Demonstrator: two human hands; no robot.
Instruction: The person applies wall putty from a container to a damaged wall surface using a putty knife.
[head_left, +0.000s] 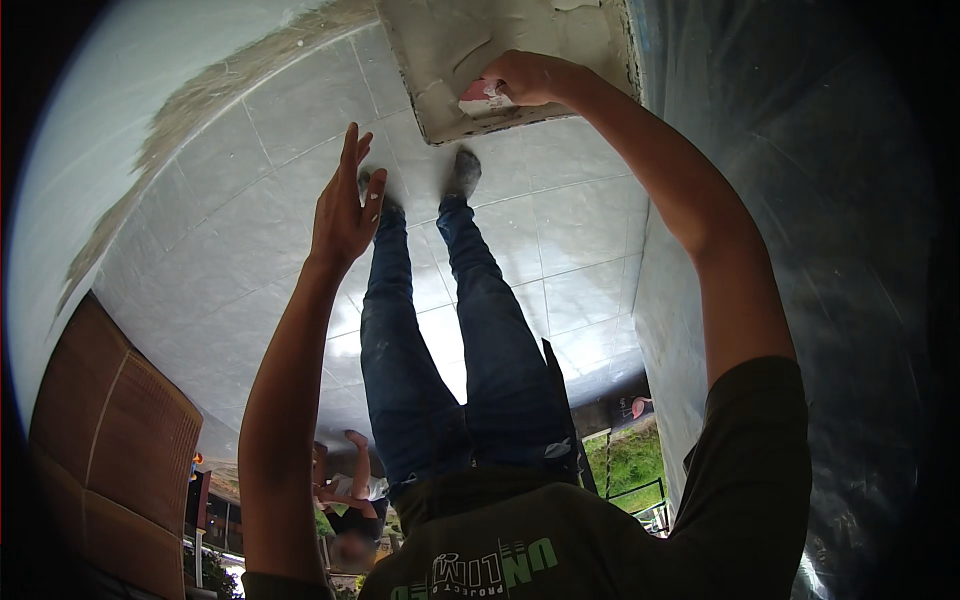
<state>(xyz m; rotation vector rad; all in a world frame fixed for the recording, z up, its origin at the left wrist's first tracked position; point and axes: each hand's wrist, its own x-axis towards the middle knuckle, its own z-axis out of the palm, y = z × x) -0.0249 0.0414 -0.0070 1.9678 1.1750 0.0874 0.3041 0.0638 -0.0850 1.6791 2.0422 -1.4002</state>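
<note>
At the upper middle, my right hand (527, 78) is closed around a small pink-red flat piece (478, 92) smeared with white paste. Its exact kind is partly hidden by my fingers. It rests at or just over a grey, rectangular, plaster-coated surface (425, 75) with a rough dark edge. Wet-looking plaster (470, 35) lies there in uneven swirls. My left hand (345, 205) is raised to the left of that surface, apart from it, holding nothing. Its fingers are stretched out, and white specks show on the thumb.
My feet stand on a grey tiled floor (280, 190) below the plastered surface. Plastic-like sheeting (780, 180) covers the right side. A pale wall (130, 100) with a rough brownish strip curves along the left. Another person (360, 505) is at the lower left, near a brown panel (110, 440).
</note>
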